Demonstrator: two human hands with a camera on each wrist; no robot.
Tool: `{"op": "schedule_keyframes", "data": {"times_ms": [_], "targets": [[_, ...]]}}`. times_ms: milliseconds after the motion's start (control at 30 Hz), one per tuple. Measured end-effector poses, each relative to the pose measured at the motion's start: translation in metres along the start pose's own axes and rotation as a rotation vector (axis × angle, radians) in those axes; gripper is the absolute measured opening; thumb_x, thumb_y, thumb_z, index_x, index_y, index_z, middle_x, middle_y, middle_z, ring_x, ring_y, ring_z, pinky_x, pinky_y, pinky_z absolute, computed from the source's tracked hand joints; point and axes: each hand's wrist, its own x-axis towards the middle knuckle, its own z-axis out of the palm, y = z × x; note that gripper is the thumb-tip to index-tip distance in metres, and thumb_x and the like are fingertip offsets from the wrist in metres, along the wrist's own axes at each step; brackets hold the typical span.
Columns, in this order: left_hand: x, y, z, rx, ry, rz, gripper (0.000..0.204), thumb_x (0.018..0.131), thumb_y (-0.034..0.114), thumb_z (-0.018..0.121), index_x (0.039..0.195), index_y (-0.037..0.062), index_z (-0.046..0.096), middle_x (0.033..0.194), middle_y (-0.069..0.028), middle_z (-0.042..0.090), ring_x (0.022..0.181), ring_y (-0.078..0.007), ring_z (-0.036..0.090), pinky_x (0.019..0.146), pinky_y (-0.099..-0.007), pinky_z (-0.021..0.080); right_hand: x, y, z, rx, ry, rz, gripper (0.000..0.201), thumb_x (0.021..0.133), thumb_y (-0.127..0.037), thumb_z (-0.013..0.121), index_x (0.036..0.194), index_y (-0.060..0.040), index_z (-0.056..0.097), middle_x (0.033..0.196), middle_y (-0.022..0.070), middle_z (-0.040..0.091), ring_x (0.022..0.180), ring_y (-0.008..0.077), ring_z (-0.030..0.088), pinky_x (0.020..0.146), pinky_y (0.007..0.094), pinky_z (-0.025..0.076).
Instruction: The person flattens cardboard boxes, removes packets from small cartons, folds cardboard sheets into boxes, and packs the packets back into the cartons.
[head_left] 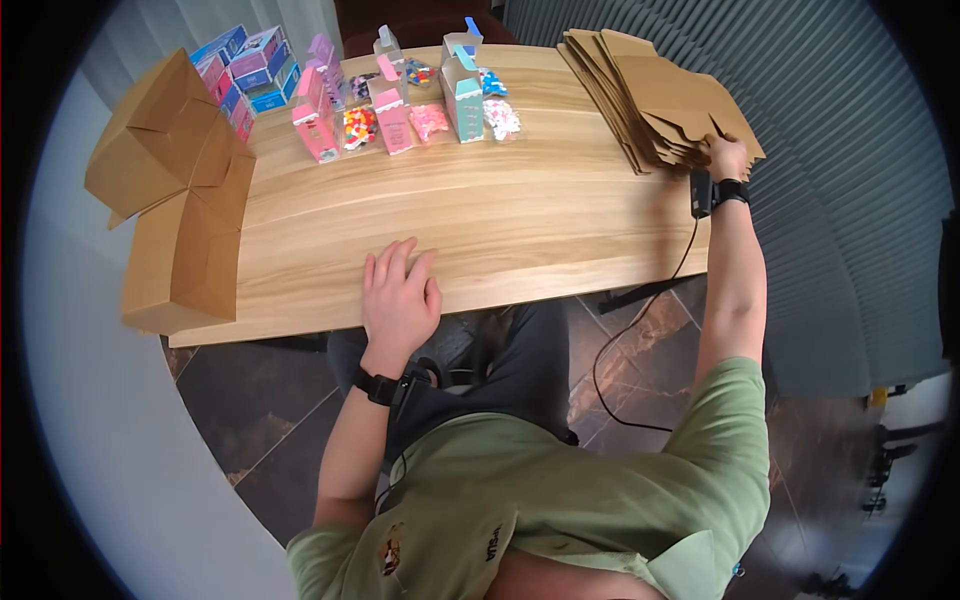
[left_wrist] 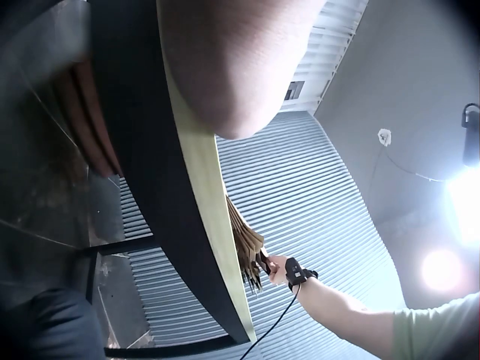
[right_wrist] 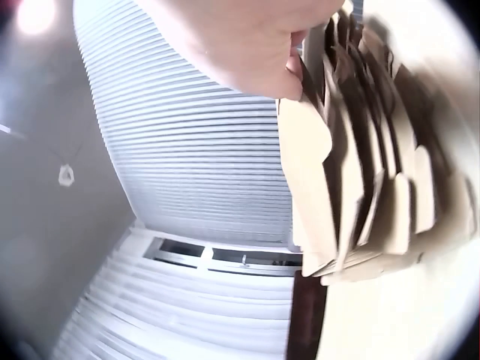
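In the head view the left hand [head_left: 400,305] lies spread at the bench's [head_left: 450,215] near edge while the right hand [head_left: 727,158] pinches the flattened cartons [head_left: 690,95] at the far right corner, a pinch both wrist views show.

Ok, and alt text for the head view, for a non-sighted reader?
A person's right grip holds the near edge of a stack of flat brown cardboard at the right of a wooden table; the left grip rests open near the front edge. Open brown cardboard stands left; small pastel boxes and colorful packets sit at the back.
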Motion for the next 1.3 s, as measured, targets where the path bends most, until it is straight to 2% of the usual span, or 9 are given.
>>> {"op": "schedule_keyframes", "data": {"times_ms": [167,233,400,633,767,933,1100,1233,1300], "targets": [[0.0,0.0,0.003,-0.005,-0.015,-0.011,0.038,0.083,0.013,0.064,0.121,0.0133,0.067,0.133,-0.0109,0.057,0.127,-0.0313,0.051,0.111,-0.0544,0.036,-0.006,-0.006,-0.016,0.867,-0.137,0.195,0.008,0.085,0.002,0.06,0.081,-0.0051,0.06,0.064,0.0027,0.052,0.05,0.0134,0.049,0.044,0.0287,0.037],[-0.001,0.0,0.002,-0.013,-0.032,-0.013,0.039,0.084,0.013,0.063,0.122,0.0133,0.066,0.133,-0.0112,0.057,0.128,-0.0314,0.051,0.111,-0.0546,0.036,-0.023,0.022,-0.05,1.031,-0.41,0.08,0.01,0.093,-0.002,0.052,0.093,-0.0025,0.062,0.075,-0.0007,0.056,0.061,0.0111,0.05,0.056,0.0237,0.041],[-0.002,-0.002,0.005,0.005,-0.024,0.012,0.038,0.086,0.014,0.063,0.124,0.014,0.066,0.135,-0.0112,0.057,0.129,-0.0313,0.05,0.111,-0.0548,0.036,-0.163,0.043,-0.128,1.309,-0.323,0.131,0.026,0.106,-0.009,0.049,0.128,0.0028,0.055,0.125,0.0138,0.063,0.114,0.0211,0.062,0.099,0.0359,0.052],[0.001,-0.001,-0.004,-0.305,-0.037,-0.041,0.034,0.085,0.005,0.064,0.119,0.0065,0.066,0.129,-0.0157,0.06,0.124,-0.0342,0.055,0.107,-0.0463,0.043,-0.331,0.089,-0.168,1.438,-0.406,0.25,0.033,0.103,-0.008,0.052,0.135,-0.0021,0.051,0.136,0.0098,0.058,0.128,0.0223,0.054,0.111,0.0448,0.042],[0.02,0.029,-0.05,-0.433,0.025,0.039,0.032,0.087,-0.007,0.058,0.117,0.0023,0.065,0.122,-0.0171,0.064,0.114,-0.0326,0.063,0.097,-0.0371,0.05,-0.365,0.083,-0.187,1.523,-0.504,0.299,0.037,0.101,-0.002,0.051,0.138,-0.0024,0.051,0.141,0.0104,0.055,0.131,0.0245,0.052,0.113,0.0446,0.041],[0.038,0.029,-0.071,-0.73,-0.265,-0.1,0.025,0.096,-0.003,0.054,0.119,-0.0006,0.064,0.112,-0.0127,0.069,0.104,-0.0204,0.067,0.091,-0.0312,0.052,-0.381,0.082,-0.183,1.503,-0.789,0.317,0.038,0.099,-0.002,0.054,0.137,-0.0008,0.052,0.136,0.01,0.059,0.126,0.0248,0.056,0.108,0.0426,0.044],[0.039,-0.031,-0.061,-0.783,-0.681,-0.237,0.024,0.1,0.002,0.055,0.122,-0.0006,0.064,0.107,-0.0058,0.071,0.095,-0.0083,0.064,0.083,-0.0244,0.052,-0.395,0.041,-0.154,1.421,-1.004,0.483,0.03,0.099,-0.002,0.056,0.128,0.0008,0.06,0.126,0.0069,0.064,0.117,0.0173,0.06,0.101,0.0335,0.048],[0.024,-0.096,-0.062,-0.767,-0.995,-0.373,0.031,0.095,0.003,0.062,0.126,-0.001,0.062,0.113,-0.0081,0.071,0.104,-0.0123,0.064,0.088,-0.0273,0.05,-0.392,0.001,-0.134,1.11,-1.152,0.308,0.031,0.101,-0.006,0.055,0.131,0.0,0.058,0.128,0.0076,0.064,0.118,0.0195,0.06,0.099,0.0343,0.048],[0.029,-0.069,-0.082,-0.546,-1.021,-0.221,0.035,0.092,0.005,0.065,0.127,-0.0015,0.061,0.117,-0.01,0.069,0.109,-0.0161,0.063,0.092,-0.0315,0.05,-0.389,-0.027,-0.136,1.09,-1.138,0.079,0.027,0.102,-0.009,0.052,0.124,0.0019,0.064,0.12,0.0075,0.069,0.11,0.0179,0.063,0.092,0.0313,0.05]]}}
